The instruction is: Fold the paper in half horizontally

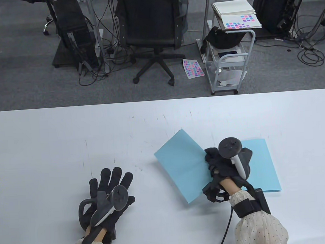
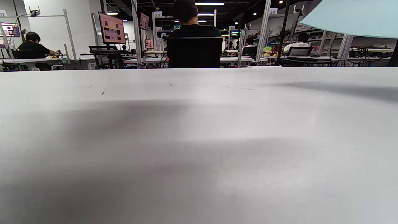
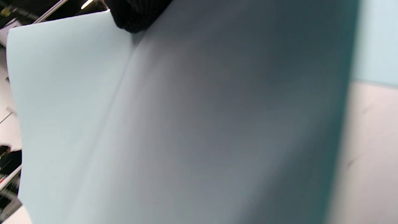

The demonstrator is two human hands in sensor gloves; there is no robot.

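Note:
A light blue sheet of paper lies right of the table's middle. Its left part is raised off the table and tilted; its right part lies flat. My right hand grips the raised part at its right edge. In the right wrist view the paper fills the frame, a faint crease runs along it, and a gloved fingertip touches its top. My left hand rests flat on the table to the left with fingers spread, apart from the paper. A raised corner of the paper shows in the left wrist view.
The white table carries only the paper and my hands. Beyond its far edge stand an office chair and a small white cart on the carpet.

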